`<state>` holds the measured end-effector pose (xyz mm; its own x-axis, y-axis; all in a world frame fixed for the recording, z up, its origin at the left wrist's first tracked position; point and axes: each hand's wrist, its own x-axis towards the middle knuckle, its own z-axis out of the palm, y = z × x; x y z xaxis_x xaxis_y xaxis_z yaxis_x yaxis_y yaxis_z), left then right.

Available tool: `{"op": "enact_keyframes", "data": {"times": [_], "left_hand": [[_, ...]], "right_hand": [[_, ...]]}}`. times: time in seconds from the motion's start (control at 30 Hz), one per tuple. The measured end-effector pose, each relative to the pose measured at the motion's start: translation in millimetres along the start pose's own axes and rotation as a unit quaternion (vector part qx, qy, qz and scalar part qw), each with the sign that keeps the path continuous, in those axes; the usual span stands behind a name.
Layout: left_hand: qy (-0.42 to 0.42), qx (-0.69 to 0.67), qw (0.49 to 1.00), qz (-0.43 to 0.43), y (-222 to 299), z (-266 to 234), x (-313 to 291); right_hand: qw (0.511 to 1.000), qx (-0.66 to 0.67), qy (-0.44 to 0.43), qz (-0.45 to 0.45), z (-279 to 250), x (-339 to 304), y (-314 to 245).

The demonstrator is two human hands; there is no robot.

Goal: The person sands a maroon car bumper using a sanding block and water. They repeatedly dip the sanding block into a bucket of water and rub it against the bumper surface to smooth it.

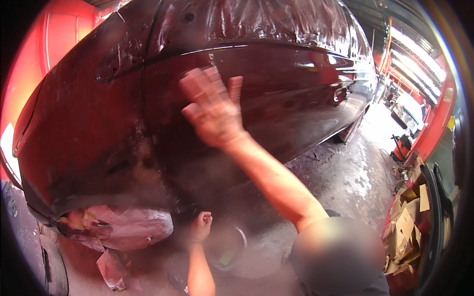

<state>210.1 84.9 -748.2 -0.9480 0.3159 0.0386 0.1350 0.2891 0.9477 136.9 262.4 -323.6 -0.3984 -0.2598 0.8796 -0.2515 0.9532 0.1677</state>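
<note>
My right hand is open with fingers spread, its back toward me, over the dark red door panel of a car. It is smeared by motion, and I cannot tell whether the palm touches the paint. Lower down, below the car's sill, my left hand has its fingers curled; what they hold, if anything, does not show. Close to it on the right is a round container, hazy, with something greenish inside. Wrinkled clear plastic film covers the upper part of the car. Pale dusty marks lie along the panel seam.
A wheel wrapped in crumpled covering is at lower left, near a tire. At right are a heap of torn cardboard, a black curved part and an orange-black machine. A blurred round patch hides the area beside my right elbow.
</note>
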Motion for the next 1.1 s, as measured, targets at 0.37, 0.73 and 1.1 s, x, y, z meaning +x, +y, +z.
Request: {"op": "enact_keyframes", "data": {"times": [0.37, 0.73, 1.1], "left_hand": [[0.345, 0.153, 0.786, 0.489, 403, -263, 23], [0.506, 0.494, 0.547, 0.449, 448, -376, 143], [0.487, 0.478, 0.576, 0.450, 476, -432, 153]], "right_hand": [[0.990, -0.048, 0.093, 0.093, -2, 13, 27], [0.943, -0.097, 0.194, 0.250, -24, -35, 284], [0.997, -0.067, 0.023, 0.034, -14, 0, 63]]}}
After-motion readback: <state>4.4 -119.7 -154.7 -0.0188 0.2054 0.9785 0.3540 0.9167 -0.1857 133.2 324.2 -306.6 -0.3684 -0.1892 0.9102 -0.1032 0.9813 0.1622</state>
